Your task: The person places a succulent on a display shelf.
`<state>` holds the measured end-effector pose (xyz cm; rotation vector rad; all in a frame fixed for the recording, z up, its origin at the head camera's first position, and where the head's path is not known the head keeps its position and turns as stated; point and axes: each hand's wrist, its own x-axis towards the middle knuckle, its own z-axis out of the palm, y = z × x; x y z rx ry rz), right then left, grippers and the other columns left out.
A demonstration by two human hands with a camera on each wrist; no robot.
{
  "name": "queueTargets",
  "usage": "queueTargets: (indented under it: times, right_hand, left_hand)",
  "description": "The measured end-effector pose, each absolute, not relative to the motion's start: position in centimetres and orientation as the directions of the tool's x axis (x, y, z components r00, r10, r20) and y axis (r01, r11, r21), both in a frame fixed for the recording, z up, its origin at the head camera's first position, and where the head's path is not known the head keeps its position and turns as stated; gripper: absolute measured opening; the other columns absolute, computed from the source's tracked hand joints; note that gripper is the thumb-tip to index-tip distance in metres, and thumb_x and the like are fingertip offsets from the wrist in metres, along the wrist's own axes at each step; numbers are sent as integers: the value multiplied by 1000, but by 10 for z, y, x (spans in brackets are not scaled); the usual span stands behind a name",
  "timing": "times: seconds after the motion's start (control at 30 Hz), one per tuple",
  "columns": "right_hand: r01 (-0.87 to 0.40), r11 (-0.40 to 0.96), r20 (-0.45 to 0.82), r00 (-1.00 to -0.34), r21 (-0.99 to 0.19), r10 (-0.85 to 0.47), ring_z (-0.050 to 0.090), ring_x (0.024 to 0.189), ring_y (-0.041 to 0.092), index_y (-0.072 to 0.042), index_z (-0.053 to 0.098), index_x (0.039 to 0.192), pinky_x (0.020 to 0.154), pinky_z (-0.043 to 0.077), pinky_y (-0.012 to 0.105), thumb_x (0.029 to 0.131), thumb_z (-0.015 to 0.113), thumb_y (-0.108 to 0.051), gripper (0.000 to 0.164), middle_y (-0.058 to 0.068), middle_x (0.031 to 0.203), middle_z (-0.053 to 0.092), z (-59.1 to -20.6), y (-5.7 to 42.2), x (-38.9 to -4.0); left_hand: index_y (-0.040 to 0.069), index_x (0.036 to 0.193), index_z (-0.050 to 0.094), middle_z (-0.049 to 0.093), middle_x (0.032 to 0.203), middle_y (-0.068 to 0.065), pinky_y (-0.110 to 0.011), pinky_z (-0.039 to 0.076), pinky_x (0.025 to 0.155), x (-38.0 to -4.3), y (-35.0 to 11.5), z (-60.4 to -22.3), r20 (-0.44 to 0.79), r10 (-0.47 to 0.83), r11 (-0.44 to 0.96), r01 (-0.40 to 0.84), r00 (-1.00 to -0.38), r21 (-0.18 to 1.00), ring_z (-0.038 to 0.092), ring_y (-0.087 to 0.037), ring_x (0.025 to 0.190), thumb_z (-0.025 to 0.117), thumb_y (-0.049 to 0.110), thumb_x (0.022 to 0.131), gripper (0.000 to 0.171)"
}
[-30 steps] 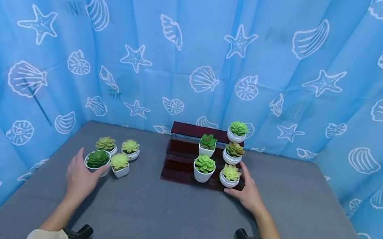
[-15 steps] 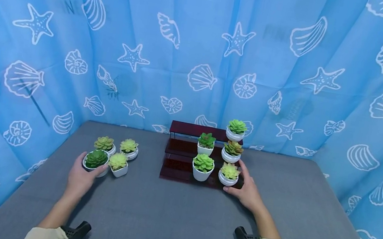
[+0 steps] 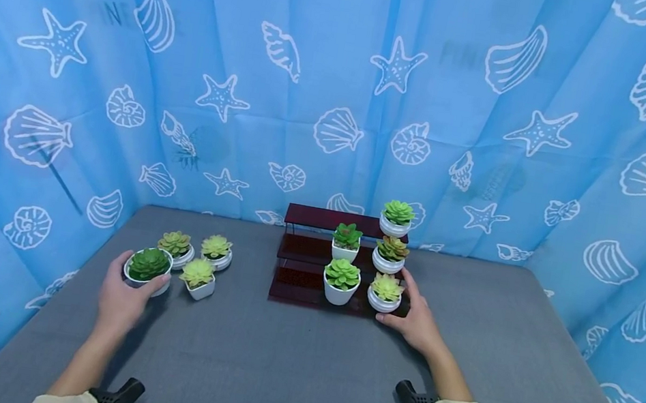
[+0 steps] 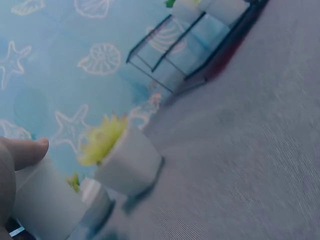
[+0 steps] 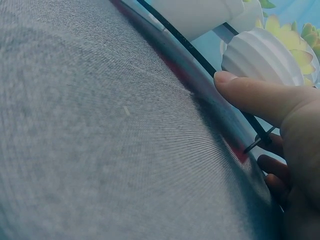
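My left hand grips a dark green potted succulent by its round white pot, thumb on the near side; in the left wrist view the white pot fills the lower left corner. A dark red three-step display stand is at the back of the table. My right hand holds its right end at the lowest step, thumb along the front edge and the other fingers bent round the side. Right by that thumb sits a yellow-green succulent in a ribbed white pot.
More potted succulents stand on the steps, mostly at the right end. Three yellow-green ones, including a square-potted one, are grouped on the grey tabletop right of my left hand. A blue shell-print curtain closes off the back and sides.
My left hand has shifted left with the dark green succulent, widening the gap to the neighbouring pots. My right hand keeps its place at the stand while the head view drifts slightly.
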<state>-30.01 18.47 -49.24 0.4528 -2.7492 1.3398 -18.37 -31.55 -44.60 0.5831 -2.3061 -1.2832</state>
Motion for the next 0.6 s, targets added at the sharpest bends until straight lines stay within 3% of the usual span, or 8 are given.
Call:
queueTargets:
  times: [0.17, 0.33, 0.47, 0.6]
  right_hand:
    - [-288, 587, 176, -954, -756, -241, 37, 128, 48, -15, 13, 156, 99, 30, 68, 77, 84, -24, 107, 30, 138, 44, -492, 186, -299]
    - [-290, 580, 183, -954, -761, -237, 37, 128, 47, -15, 15, 156, 101, 29, 68, 77, 85, -23, 106, 29, 137, 46, -493, 187, -298]
    - [-302, 575, 195, -951, -760, -241, 38, 128, 47, -15, 15, 156, 100, 30, 67, 76, 85, -22, 106, 28, 137, 46, -493, 187, -298]
    - [-313, 570, 205, -947, -759, -247, 39, 127, 46, -14, 15, 156, 100, 31, 67, 76, 85, -21, 107, 28, 137, 46, -494, 187, -299]
  left_hand:
    - [1, 151, 25, 36, 146, -25, -55, 31, 105, -184, -309, -429, 247, -540, 499, -70, -805, 864, 36, -40, 132, 79, 26, 83, 91]
    - [3, 152, 25, 37, 146, -23, -52, 37, 102, -184, -299, -416, 252, -485, 510, -37, -837, 859, 39, -38, 130, 78, 29, 83, 91]
    - [5, 153, 25, 39, 144, -23, -26, 46, 89, -184, -288, -410, 220, -412, 496, -14, -884, 868, 44, -36, 125, 76, 30, 86, 88]
    - [6, 153, 26, 38, 144, -23, -6, 40, 75, -185, -274, -408, 212, -311, 489, 35, -927, 872, 46, -34, 123, 74, 31, 88, 84]
